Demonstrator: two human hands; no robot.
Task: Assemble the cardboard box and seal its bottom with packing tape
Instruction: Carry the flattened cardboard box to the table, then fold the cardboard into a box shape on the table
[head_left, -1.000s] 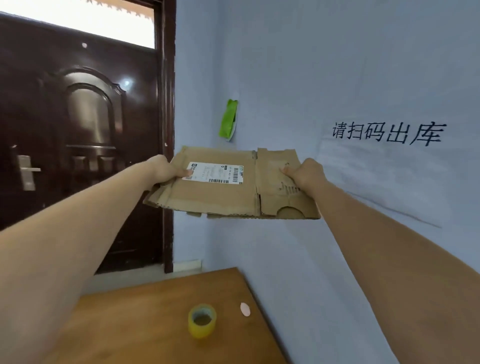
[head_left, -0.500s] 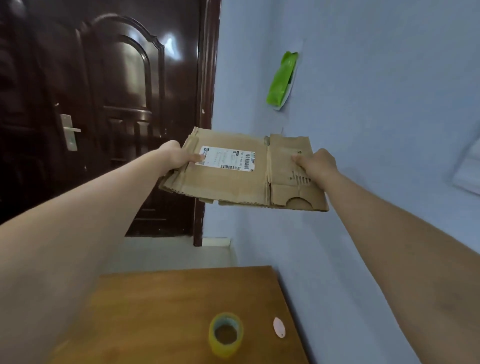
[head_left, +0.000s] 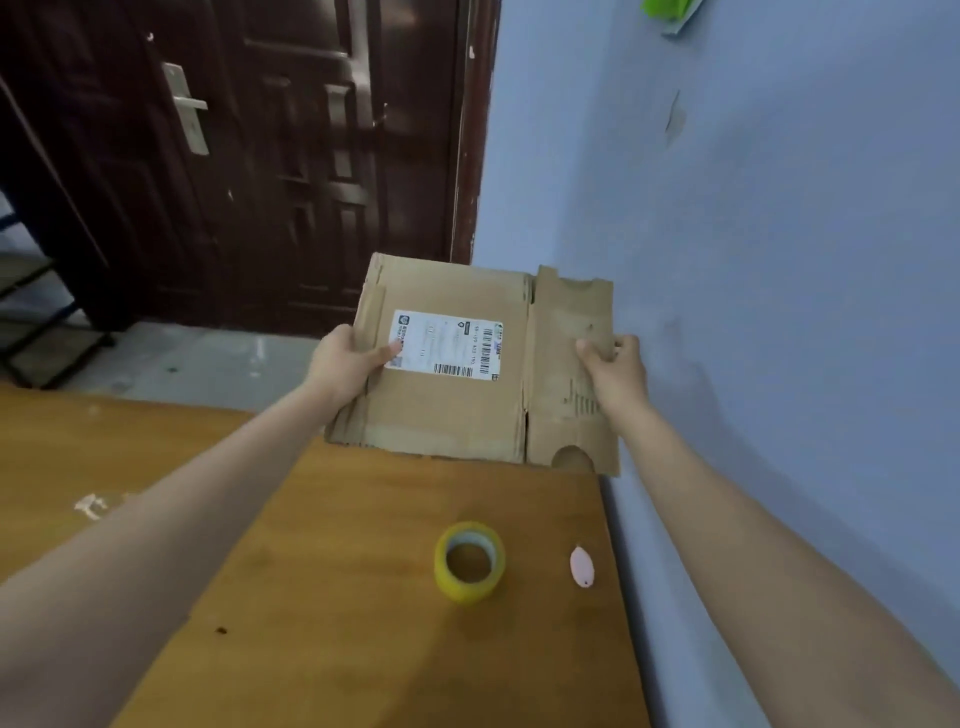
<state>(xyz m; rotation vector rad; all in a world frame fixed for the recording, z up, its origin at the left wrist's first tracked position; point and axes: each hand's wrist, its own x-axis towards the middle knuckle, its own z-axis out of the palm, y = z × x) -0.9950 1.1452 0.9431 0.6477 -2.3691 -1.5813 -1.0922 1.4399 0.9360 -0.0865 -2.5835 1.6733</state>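
left hand (head_left: 347, 364): grips box's left edge, thumb on label | cardboard box (head_left: 467, 410): flattened, held in air over far edge of table (head_left: 322, 597) | right hand (head_left: 615, 371): pinches right panel | tape roll (head_left: 470, 561): untouched on table | step: assembly not begun | next: likely push edges inward to open the box
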